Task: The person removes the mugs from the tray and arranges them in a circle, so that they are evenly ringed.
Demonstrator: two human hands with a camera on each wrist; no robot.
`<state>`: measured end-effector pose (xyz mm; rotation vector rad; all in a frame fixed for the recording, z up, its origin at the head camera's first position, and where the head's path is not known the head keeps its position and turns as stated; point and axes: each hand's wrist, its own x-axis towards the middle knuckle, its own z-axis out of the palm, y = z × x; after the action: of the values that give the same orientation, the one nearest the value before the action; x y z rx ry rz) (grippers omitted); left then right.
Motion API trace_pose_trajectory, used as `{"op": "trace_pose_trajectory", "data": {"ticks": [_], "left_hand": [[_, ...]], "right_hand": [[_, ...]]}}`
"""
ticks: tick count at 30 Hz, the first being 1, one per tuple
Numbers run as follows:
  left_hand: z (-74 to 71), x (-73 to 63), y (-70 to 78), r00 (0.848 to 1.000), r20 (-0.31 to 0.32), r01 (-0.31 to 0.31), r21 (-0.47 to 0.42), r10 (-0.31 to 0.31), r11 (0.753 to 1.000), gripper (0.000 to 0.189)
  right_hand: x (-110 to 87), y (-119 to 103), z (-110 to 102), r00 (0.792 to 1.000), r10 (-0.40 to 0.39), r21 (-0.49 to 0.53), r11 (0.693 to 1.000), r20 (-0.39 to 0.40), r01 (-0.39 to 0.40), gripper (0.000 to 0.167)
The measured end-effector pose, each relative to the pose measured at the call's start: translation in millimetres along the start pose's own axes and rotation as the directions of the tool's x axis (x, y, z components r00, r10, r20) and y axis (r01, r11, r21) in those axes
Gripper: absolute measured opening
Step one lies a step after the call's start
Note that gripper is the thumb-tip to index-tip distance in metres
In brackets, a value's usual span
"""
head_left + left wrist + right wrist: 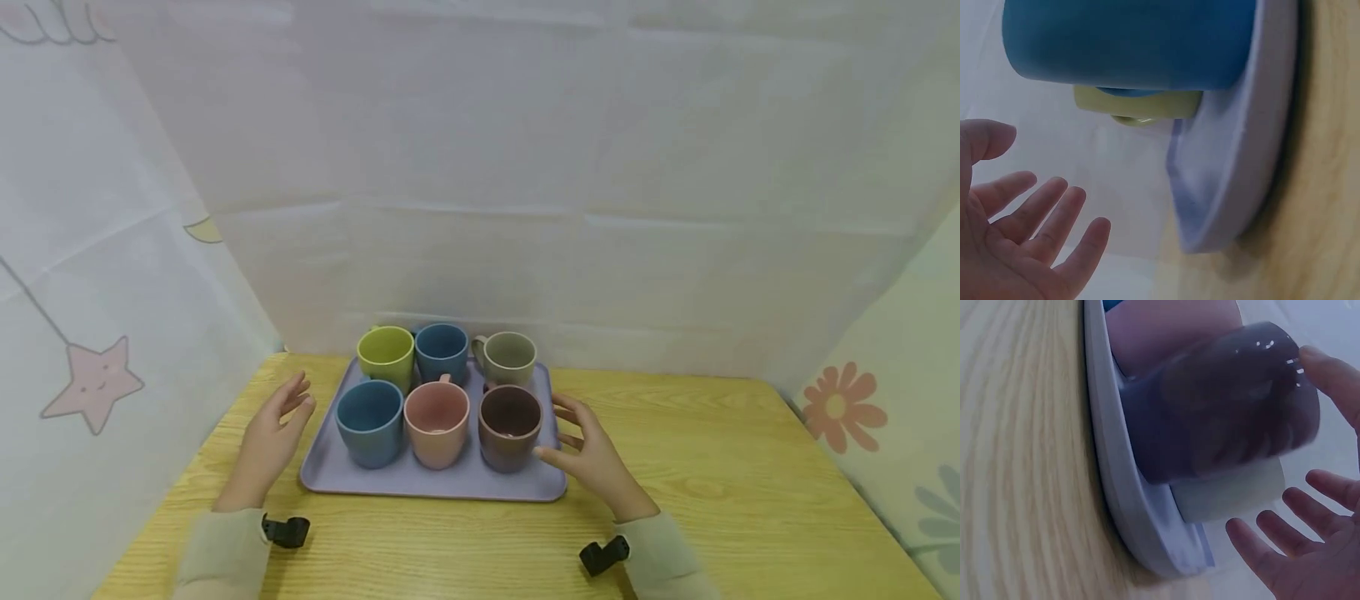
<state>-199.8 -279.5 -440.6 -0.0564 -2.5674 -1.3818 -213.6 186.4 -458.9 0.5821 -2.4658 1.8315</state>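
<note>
Two rows of mugs stand upright on a lavender tray (352, 479). In the front row are a blue mug (372, 437), a pink mug (437, 433) and a dark purple-brown mug (508, 442). Behind them stand a lime-green mug (390, 354), a second blue mug (442, 350) and a grey-green mug (512, 358). My left hand (272, 433) hovers off the tray's left side, fingers relaxed and holding nothing. My right hand (588, 450) is beside the purple-brown mug with fingers spread; in the right wrist view its thumb (1332, 378) overlaps that mug's rim.
The tray rests on a yellowish wood-grain table (690, 467), near its back edge. A pale cloth backdrop (480, 167) rises behind, and printed cloth panels (97, 250) flank the table. Each wrist wears a small black camera (288, 532).
</note>
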Motion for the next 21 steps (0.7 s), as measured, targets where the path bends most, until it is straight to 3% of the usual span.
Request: {"op": "trace_pose_trajectory", "data": {"ticks": [7, 14, 17, 21], "left_hand": [[5.7, 0.2, -20.4, 0.987, 0.101, 0.124, 0.004, -0.124, 0.992, 0.073], [9.9, -0.8, -29.3, 0.965, 0.185, 0.204, -0.089, -0.185, 0.975, 0.068], [11.9, -0.5, -34.2, 0.959, 0.211, 0.210, -0.091, -0.188, 0.973, 0.071], [11.3, 0.2, -43.6, 0.961, 0.241, 0.160, -0.083, -0.136, 0.984, 0.076]], "right_hand": [[11.1, -1, 19, 0.998, 0.052, 0.077, 0.996, 0.039, -0.055, 0.097], [18.6, -1, 31, 0.995, 0.090, 0.094, 0.991, 0.034, -0.093, 0.095], [19.7, 0, 34, 0.996, 0.081, 0.076, 0.994, 0.024, -0.082, 0.094], [21.1, 0, 34, 0.997, 0.076, 0.071, 0.994, 0.027, -0.078, 0.094]]}}
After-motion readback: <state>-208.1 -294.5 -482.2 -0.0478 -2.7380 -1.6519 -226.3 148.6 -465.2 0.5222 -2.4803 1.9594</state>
